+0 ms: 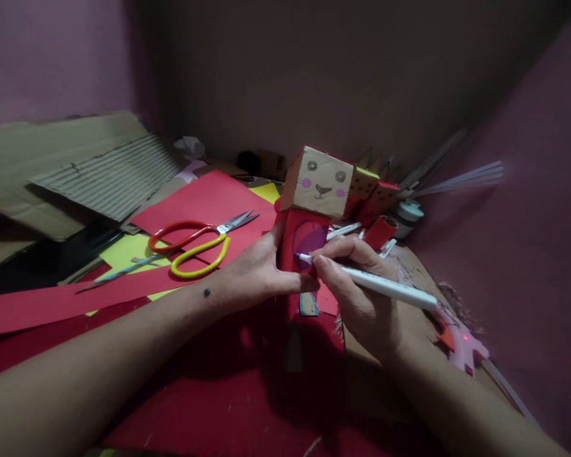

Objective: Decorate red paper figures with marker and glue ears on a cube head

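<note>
A cardboard animal figure (321, 185) stands tilted in the middle, with a box head bearing drawn eyes, pink cheeks and a nose. My left hand (261, 266) is wrapped round its red paper body (290, 231). Between the fingers of my right hand (361, 285) is a white marker (390, 287). The marker's purple tip touches the body, at the lower edge of a purple heart-like shape (311, 238). Just below my left thumb shows a small blue and tan piece (308, 303).
Scissors (204, 244) with red and yellow handles and a pencil (124, 271) lie on red and yellow paper at left. Corrugated cardboard (109, 178) leans behind. At right are a pink glue gun (464, 343), a lidded jar (408, 217) and clear sticks (466, 179).
</note>
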A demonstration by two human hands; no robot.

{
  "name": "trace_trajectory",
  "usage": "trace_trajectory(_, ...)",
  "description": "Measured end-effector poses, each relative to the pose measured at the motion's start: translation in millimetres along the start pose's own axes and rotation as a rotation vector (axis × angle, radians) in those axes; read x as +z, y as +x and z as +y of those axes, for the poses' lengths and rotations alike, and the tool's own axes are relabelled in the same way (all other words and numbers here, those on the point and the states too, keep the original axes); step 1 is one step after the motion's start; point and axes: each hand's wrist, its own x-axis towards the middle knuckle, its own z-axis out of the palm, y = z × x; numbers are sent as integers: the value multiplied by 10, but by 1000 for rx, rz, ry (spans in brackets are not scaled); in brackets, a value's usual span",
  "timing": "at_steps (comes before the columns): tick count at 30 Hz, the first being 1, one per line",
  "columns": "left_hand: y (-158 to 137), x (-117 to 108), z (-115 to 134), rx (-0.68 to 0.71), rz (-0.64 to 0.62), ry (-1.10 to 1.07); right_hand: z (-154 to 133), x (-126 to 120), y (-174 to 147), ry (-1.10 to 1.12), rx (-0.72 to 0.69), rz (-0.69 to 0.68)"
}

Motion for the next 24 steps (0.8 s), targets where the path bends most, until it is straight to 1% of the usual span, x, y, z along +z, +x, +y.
trace_trajectory(5, -16, 33, 24, -14, 43, -13, -1, -1, -2, 13, -10, -6)
trace_trajectory(9, -22, 41, 43, -44, 59, 4, 37, 8, -13, 41, -35, 16)
trace_trajectory(12, -17, 30, 41, -47, 49, 3, 53, 6, -21, 34, -31, 25)
trace_trajectory(18, 2, 7, 8, -15, 10, -17, 17, -13, -16, 21, -7, -12)
trace_trajectory(24, 4, 5, -6, -2, 13, -21, -14, -12, 1, 1, 3, -20)
